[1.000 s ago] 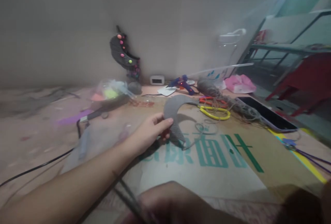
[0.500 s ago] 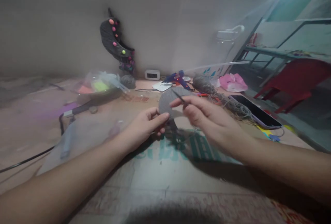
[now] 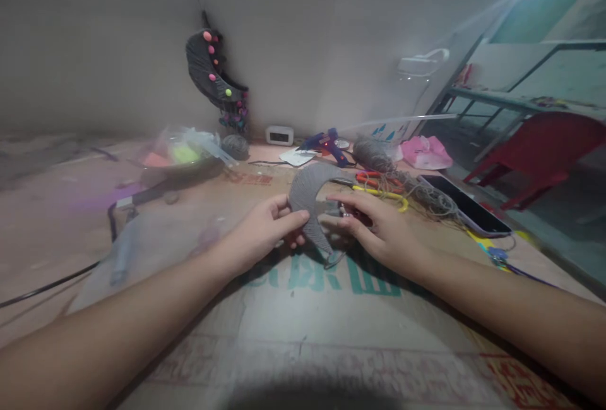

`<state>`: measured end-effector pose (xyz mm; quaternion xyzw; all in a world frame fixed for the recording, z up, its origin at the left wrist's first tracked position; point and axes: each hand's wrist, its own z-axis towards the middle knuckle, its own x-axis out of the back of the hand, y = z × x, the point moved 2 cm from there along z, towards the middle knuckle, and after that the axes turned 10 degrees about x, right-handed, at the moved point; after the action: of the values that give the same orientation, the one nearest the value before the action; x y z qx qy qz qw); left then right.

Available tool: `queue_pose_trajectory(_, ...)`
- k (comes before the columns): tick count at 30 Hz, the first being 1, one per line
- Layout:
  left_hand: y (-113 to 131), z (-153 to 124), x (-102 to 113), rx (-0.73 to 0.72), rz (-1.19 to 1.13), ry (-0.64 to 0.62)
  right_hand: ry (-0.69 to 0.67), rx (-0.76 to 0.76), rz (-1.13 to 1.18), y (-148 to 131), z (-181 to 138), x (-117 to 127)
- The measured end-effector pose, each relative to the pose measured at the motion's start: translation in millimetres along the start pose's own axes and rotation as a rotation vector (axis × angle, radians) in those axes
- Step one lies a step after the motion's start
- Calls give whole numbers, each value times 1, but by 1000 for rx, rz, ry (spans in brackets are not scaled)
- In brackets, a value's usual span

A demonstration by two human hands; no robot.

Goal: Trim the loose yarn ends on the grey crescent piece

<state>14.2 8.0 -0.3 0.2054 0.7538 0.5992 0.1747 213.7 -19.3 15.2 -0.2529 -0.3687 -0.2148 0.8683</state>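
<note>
Crescent, grey, yarn-wrapped, is in your left hand: thumb on the front face, fingers curled behind its outer edge, narrow pinch. It sits between your two hands above the cardboard, hollow side toward your right; can't tell if it's lifted or resting. Grey strand loops at its lower tip, just beside your grip.

Your right hand is just across the hollow, index finger stretched toward the crescent, thumb below, others curled. Finger area blurred; can't tell whether you're holding anything there.

Just past your right fingertips: yellow handle, orange handle behind it. Tangled grey yarn runs alongside those, then phone, face up, farther right of your grip. Straight beyond the grip: glue gun with a small red light on, white paper, little clock near the wall. Beyond your left hand: yarn ball, bowl with a plastic bag in it. Above those, on the wall, dark crescent ornament with coloured balls. Well off to your right, red chair.
</note>
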Motion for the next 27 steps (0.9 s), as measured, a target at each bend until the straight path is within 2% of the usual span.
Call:
queue_pose_trajectory(7,-1,-1,1,-83,-22,-37,-8,15,-72,5,-2,0)
queue_pose_trajectory(12,0,0,-1,-56,13,-2,-21,33,-85,8,0,1)
queue_pose_trajectory(16,1,0,-2,-21,28,12,-81,71,-137,7,-1,4)
queue_pose_trajectory(21,-2,1,0,-33,17,13,-106,132,-210,5,-2,8)
queue_pose_trajectory(27,-3,2,1,-44,-18,-6,-117,126,-233,4,-2,7)
